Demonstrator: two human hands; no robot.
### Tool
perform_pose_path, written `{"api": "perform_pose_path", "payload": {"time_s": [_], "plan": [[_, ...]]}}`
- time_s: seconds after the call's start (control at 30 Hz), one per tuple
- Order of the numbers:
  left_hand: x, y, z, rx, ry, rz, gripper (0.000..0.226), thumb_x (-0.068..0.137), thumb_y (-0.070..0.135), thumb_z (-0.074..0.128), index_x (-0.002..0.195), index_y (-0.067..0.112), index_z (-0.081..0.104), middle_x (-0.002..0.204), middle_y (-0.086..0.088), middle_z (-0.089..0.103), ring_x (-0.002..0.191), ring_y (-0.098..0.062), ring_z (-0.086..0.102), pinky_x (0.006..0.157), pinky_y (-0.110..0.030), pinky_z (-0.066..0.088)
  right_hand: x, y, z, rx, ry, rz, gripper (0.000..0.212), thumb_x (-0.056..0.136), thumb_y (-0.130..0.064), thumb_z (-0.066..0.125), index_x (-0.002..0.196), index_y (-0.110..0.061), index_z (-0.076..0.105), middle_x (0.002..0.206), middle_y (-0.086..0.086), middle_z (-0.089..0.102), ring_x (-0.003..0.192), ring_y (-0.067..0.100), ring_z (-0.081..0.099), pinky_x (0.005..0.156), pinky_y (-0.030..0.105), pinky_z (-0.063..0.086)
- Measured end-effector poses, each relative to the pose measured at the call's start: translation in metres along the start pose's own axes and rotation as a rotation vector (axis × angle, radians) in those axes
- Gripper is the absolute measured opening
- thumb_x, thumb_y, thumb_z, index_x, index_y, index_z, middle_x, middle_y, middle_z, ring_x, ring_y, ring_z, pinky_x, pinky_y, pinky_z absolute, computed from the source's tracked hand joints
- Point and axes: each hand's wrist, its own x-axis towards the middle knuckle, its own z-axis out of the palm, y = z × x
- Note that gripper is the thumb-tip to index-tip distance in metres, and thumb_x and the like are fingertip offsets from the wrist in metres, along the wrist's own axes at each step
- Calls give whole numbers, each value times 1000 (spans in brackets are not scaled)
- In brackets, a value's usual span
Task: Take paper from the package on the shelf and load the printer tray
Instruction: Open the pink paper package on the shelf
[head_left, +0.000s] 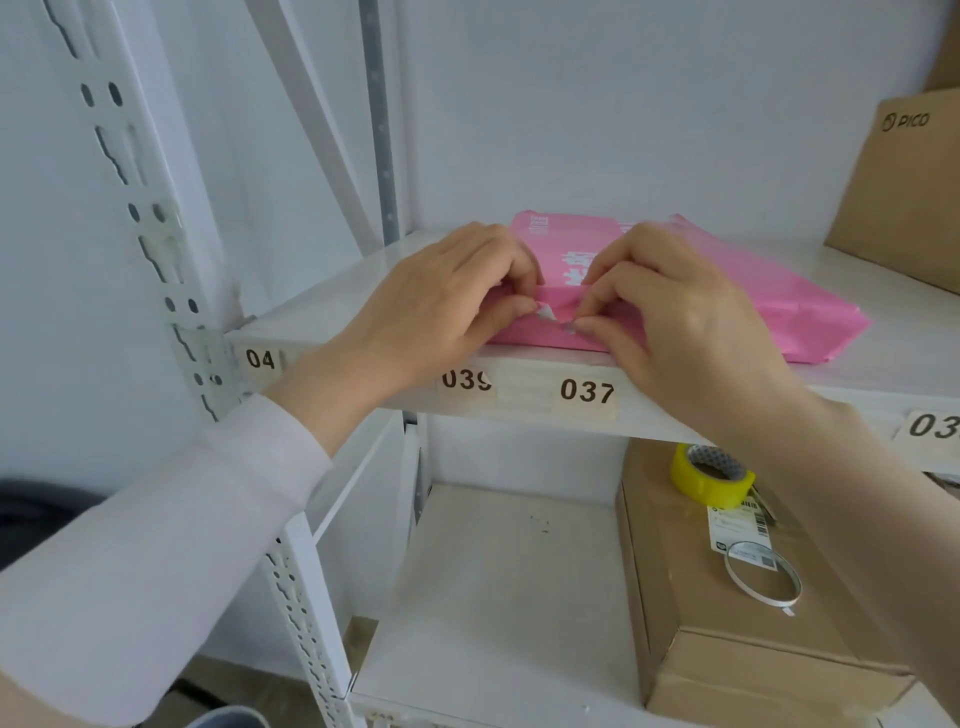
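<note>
- I see the left hand (441, 306) pinching the near end flap of the pink package (769, 296), fingers closed on the wrapper.
- The package lies flat on the white shelf (883, 364), at its front edge.
- The right hand (675, 317) pinches the same flap, thumb and forefinger closed.

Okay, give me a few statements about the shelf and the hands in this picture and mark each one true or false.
1. Both hands pinch the near end of the pink package. True: the left hand and right hand grip its flap.
2. The package lies on the lower shelf. False: it lies on the upper shelf, above label 037.
3. A yellow tape roll sits on a cardboard box. True.
4. The printer tray is open beside the package. False: no printer is in view.
</note>
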Motion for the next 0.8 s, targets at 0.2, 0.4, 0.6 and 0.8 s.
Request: {"api": "perform_pose_path", "payload": {"time_s": [0.2,0.4,0.6,0.8], "plan": [[2,0,1,8,14,13,18,86,29,57,86,10,59,89,-5,64,81,-17,52,67,-31,45,5,-5,-1,-3,-62,58,15,77,-18,56,76,-4,62,89,15,60,75,34,57,64,36,44],[9,0,-3,-109,19,-91,32,81,41,55,81,10,62,78,9,54,74,-6,49,68,-31,46,4,-11,-1,-7,-22,67,21,77,-32,57,84,-12,60,87,9,58,73,29,55,60,33,39],[10,1,-4,-167,1,-165,27,78,41,54,81,16,62,76,12,54,74,-6,51,70,-26,46,10,-17,12,92,84,130,21,75,-30,67,75,-9,64,79,8,62,65,28,57,55,39,47],[3,0,-9,-329,-88,-295,31,73,25,75,95,19,54,89,21,57,83,6,55,79,-7,41,21,-14,5,116,-37,181,17,74,-28,66,72,-11,65,77,5,64,69,26,59,64,45,51]]}}
